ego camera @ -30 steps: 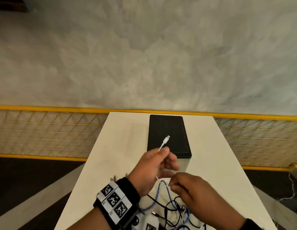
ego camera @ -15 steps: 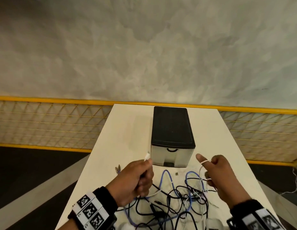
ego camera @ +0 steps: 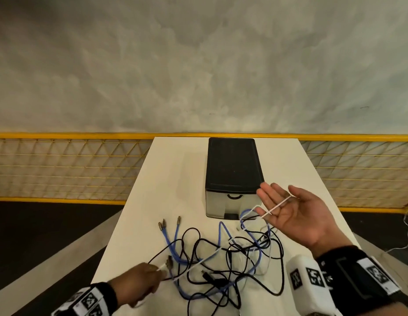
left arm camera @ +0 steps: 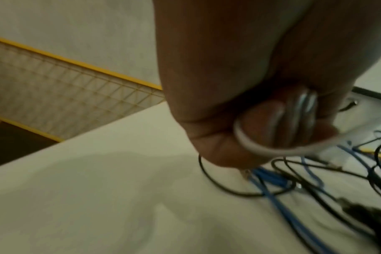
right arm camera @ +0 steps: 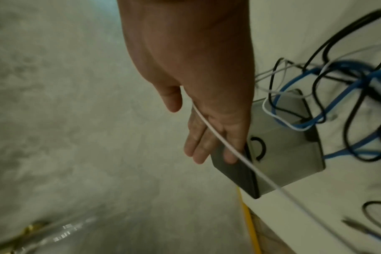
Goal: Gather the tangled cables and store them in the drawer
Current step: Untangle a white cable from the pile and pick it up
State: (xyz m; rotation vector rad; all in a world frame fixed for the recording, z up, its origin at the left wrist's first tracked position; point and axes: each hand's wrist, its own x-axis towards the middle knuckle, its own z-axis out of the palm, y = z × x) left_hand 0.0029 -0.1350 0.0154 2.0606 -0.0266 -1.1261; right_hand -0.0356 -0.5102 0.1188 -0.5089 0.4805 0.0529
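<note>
Seen from the head view, the step in hand is judged to be drawing one white cable point(ego camera: 279, 205) free of the tangle point(ego camera: 223, 258); nothing is stored yet. The tangle, thin round black, blue and white cords with small metal plugs, lies on the smooth white table point(ego camera: 166, 185) just in front of the drawer box point(ego camera: 232, 176), a grey plastic case with a matte black top and a curved pull, its drawer closed. The left hand point(ego camera: 139, 285), in front of the tangle, is curled and pinches the white cable's near end. The right hand point(ego camera: 294, 213), just right of the box, is flat with straight fingers, the cable draped across the palm.

From the left wrist view, blurred, the left hand point(left arm camera: 250, 103) is a fist with several turns of white cable point(left arm camera: 294, 130) looped round its fingers.

From the right wrist view, the right hand point(right arm camera: 202, 103) hangs spread beside the box point(right arm camera: 289, 154), the cable point(right arm camera: 239, 154) running taut across it.

Next, probably, winding continues; the cable must slide through black loops without dragging them.
</note>
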